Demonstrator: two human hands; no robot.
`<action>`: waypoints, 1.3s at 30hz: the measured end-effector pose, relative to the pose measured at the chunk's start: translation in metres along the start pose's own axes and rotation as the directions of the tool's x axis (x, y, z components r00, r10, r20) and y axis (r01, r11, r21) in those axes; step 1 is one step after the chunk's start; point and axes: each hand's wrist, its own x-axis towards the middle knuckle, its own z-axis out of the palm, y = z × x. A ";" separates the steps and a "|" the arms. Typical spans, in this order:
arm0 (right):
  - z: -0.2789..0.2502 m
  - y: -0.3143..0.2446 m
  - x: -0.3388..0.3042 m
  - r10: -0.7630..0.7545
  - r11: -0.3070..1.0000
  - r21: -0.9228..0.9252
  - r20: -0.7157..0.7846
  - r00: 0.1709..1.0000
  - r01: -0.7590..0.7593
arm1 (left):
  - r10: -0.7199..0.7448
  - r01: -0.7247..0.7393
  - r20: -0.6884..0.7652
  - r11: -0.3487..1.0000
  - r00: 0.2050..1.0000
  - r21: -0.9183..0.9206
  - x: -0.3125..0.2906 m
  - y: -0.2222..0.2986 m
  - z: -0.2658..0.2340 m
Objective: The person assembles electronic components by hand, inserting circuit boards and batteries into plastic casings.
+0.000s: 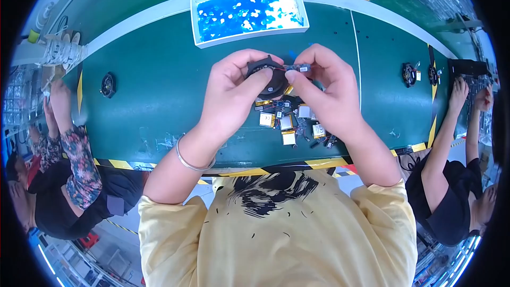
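- Yellow shirt fills the lower centre of the frame, nearest the lens.
- Mixed heap of flat silver-and-yellow pieces and small dark parts lies on the green worktop, mid-frame.
- Just above it, the left hand grips a round black casing; the right hand pinches a small module at its right edge.
- Step in hand seems to be working module against casing; the next move calls for a steady left hold and gentle pinch.
- White tray of blue and white bits sits top centre.
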 end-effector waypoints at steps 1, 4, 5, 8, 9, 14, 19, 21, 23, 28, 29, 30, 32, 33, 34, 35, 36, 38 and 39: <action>-0.001 0.003 0.001 0.021 0.990 0.137 0.030 0.999 -0.024 | -0.002 0.002 0.004 1.000 1.000 0.029 0.000 0.001 -0.001; -0.004 -0.004 0.009 0.098 0.926 0.353 0.115 0.988 -0.133 | -0.054 0.053 0.032 0.997 0.998 0.047 0.003 0.006 -0.008; -0.006 -0.009 0.013 0.146 0.881 0.424 0.179 0.973 -0.210 | -0.093 0.092 0.052 0.995 0.994 0.034 0.006 0.008 -0.010; -0.021 0.003 0.023 0.134 0.840 0.456 0.351 0.927 -0.295 | -0.043 0.040 0.049 0.997 0.998 0.063 0.013 0.007 -0.013; -0.024 -0.002 0.026 0.184 0.825 0.439 0.386 0.904 -0.355 | -0.034 0.031 0.038 0.996 0.999 0.078 0.012 0.009 -0.015; -0.034 -0.005 0.019 0.173 0.925 0.284 0.280 0.944 -0.253 | -0.099 0.096 0.028 0.989 0.995 0.111 0.004 0.011 -0.009; -0.025 -0.005 0.001 -0.036 0.998 0.052 0.059 0.998 0.033 | -0.102 0.136 0.327 0.987 0.940 -0.083 -0.004 -0.016 -0.010; -0.024 -0.012 -0.009 -0.084 0.996 -0.038 0.028 0.996 0.085 | -0.085 0.037 0.359 0.990 0.929 0.139 -0.013 -0.008 0.005; -0.021 -0.019 -0.014 -0.095 0.990 -0.103 0.013 0.995 0.096 | -0.017 -0.064 0.221 0.933 0.975 0.354 -0.018 -0.011 0.011; -0.017 -0.024 -0.012 -0.216 0.944 -0.248 0.027 0.976 0.216 | 0.075 -0.207 0.226 0.733 0.971 0.648 -0.016 0.010 -0.002; -0.014 -0.024 -0.012 -0.195 0.958 -0.213 -0.004 0.981 0.190 | 0.012 -0.205 0.280 0.709 0.960 0.674 -0.015 0.012 -0.003; -0.014 -0.023 -0.012 -0.174 0.970 -0.179 -0.036 0.984 0.165 | 0.020 -0.213 0.283 0.710 0.959 0.671 -0.012 0.006 -0.003; -0.014 -0.019 -0.010 -0.155 0.981 -0.123 -0.063 0.986 0.147 | 0.022 -0.131 0.251 0.894 0.968 0.428 -0.007 -0.012 -0.004; -0.015 -0.017 -0.009 -0.125 0.991 -0.064 -0.093 0.988 0.120 | 0.022 -0.135 0.257 0.893 0.966 0.430 -0.009 -0.010 -0.002; -0.016 -0.016 -0.008 -0.126 0.991 -0.064 -0.101 0.987 0.120 | -0.062 0.022 0.227 0.985 0.972 0.172 -0.012 -0.008 0.002; -0.016 -0.016 -0.008 -0.106 0.994 -0.024 -0.099 0.989 0.104 | -0.153 0.178 0.219 0.979 0.964 -0.101 -0.015 -0.005 0.004; -0.018 -0.015 -0.008 -0.084 0.996 0.014 -0.095 0.992 0.086 | -0.142 0.158 0.213 0.986 0.967 -0.058 -0.016 -0.005 0.005; -0.019 -0.016 -0.008 -0.079 0.996 0.031 -0.090 0.993 0.082 | -0.164 0.184 0.185 0.978 0.969 -0.099 -0.018 -0.006 0.007; -0.019 -0.017 -0.009 -0.072 0.996 0.049 -0.081 0.994 0.076 | -0.188 0.210 0.153 0.967 0.970 -0.142 -0.018 -0.006 0.007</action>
